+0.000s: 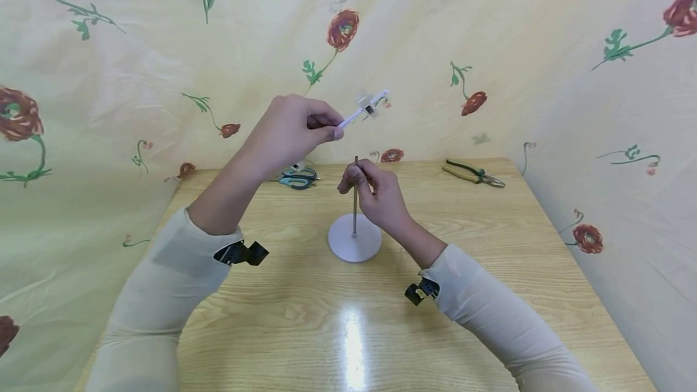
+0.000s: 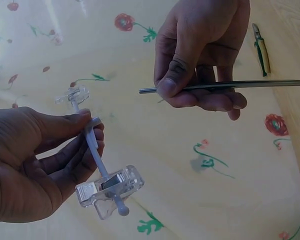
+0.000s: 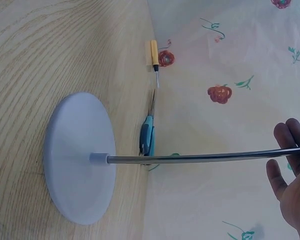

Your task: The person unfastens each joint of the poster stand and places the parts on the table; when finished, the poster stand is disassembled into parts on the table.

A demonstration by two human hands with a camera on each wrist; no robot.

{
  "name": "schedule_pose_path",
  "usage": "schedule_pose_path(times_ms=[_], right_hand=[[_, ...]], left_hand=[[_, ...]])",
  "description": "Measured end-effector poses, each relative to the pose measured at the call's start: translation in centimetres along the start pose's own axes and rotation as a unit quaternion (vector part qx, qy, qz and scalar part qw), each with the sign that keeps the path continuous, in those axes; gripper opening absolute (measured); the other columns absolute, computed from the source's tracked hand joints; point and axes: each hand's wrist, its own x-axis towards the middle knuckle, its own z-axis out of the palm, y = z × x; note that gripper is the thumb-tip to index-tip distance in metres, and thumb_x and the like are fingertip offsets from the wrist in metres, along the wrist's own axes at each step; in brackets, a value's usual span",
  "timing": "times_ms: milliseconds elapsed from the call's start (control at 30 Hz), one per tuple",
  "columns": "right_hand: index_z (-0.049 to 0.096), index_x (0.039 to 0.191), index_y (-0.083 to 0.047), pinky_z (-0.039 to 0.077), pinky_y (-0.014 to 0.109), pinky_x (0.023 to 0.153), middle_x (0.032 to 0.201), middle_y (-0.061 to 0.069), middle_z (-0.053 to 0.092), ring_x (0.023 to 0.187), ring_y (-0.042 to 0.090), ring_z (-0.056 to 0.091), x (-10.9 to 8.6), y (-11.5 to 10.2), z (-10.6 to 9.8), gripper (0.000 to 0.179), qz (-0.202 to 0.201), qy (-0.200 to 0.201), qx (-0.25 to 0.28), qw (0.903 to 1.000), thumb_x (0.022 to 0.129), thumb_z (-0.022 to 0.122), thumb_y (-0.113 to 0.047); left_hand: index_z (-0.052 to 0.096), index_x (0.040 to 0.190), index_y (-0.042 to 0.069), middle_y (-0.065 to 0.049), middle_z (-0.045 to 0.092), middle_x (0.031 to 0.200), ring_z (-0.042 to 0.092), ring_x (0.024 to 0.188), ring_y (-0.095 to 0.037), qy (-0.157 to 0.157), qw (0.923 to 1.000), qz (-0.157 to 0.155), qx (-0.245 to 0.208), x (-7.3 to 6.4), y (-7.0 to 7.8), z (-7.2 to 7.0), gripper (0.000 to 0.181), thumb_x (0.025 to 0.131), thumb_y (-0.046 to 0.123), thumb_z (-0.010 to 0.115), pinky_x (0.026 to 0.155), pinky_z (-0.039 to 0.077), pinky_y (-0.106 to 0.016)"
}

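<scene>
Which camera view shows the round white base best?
The right wrist view: the round white base looks largest. The head view shows it smaller, from above; the left wrist view does not show it.

Tabletop work spot; whether in a home or a workshop, we can't tell.
We see a wood-grain table (image 1: pixel 479 259) with flower-print sheeting (image 1: pixel 397 35) behind it and on both sides, more domestic in look than industrial. Hand tools along the far edge make us tag it as a workbench setup: pliers (image 1: pixel 477 175), blue-handled scissors (image 3: pixel 147 135), a yellow-handled tool (image 3: pixel 154 54) with a thin metal shaft. A round-based stand (image 1: pixel 354 250) sits mid-table.
</scene>
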Motion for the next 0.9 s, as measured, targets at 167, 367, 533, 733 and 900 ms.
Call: schedule_pose_path(times_ms=[167, 367, 533, 733, 900], right_hand=[[0.067, 0.101, 0.003, 0.068, 0.039, 0.086, 0.088, 0.014, 0.080, 0.083, 0.029, 0.080, 0.0, -0.1, 0.0, 0.023, 0.004, -0.003, 0.002, 1.0000, 0.116, 0.053, -0.006], [0.068, 0.100, 0.003, 0.069, 0.046, 0.083, 0.087, 0.014, 0.080, 0.082, 0.030, 0.080, 0.0, 0.1, 0.1, 0.023, 0.007, 0.002, 0.004, 1.0000, 0.115, 0.054, -0.006], [0.068, 0.100, 0.001, 0.069, 0.046, 0.083, 0.087, 0.014, 0.080, 0.082, 0.029, 0.080, 0.0, 0.1, 0.1, 0.023, 0.012, 0.002, 0.002, 0.9999, 0.116, 0.054, -0.008], [0.068, 0.100, 0.000, 0.068, 0.034, 0.083, 0.087, 0.012, 0.080, 0.082, 0.026, 0.081, 0.0, 0.1, 0.0, 0.023, 0.015, 0.000, -0.005, 0.9999, 0.116, 0.054, -0.009], [0.068, 0.101, 0.000, 0.068, 0.036, 0.085, 0.088, 0.012, 0.080, 0.082, 0.026, 0.081, -0.1, 0.2, 0.0, 0.023, 0.016, -0.004, -0.003, 0.9999, 0.116, 0.053, -0.009]], left_hand=[[0.085, 0.117, 0.013, -0.003, 0.086, 0.106, 0.081, 0.101, -0.020, -0.001, 0.9994, -0.031, -0.015, -0.4, -1.3, -0.5, 0.016, 0.104, 0.021, 0.081, 0.094, 0.062, -0.041], [0.085, 0.115, 0.013, -0.007, 0.086, 0.106, 0.083, 0.094, -0.021, -0.009, 0.9974, -0.069, -0.016, -0.9, -3.1, -0.9, 0.015, 0.103, 0.021, 0.082, 0.089, 0.062, -0.040], [0.084, 0.116, 0.011, -0.010, 0.086, 0.107, 0.084, 0.090, -0.023, -0.029, 0.9915, -0.117, -0.048, -1.0, -4.6, -0.8, 0.018, 0.102, 0.022, 0.083, 0.091, 0.066, -0.043], [0.082, 0.119, 0.005, -0.012, 0.085, 0.109, 0.085, 0.091, -0.022, -0.053, 0.9804, -0.166, -0.091, -1.2, -6.7, -0.3, 0.024, 0.102, 0.022, 0.084, 0.091, 0.069, -0.039], [0.080, 0.121, 0.001, -0.014, 0.085, 0.111, 0.085, 0.092, -0.024, -0.061, 0.9724, -0.191, -0.119, -1.5, -8.5, -0.1, 0.025, 0.103, 0.019, 0.082, 0.087, 0.070, -0.038]])
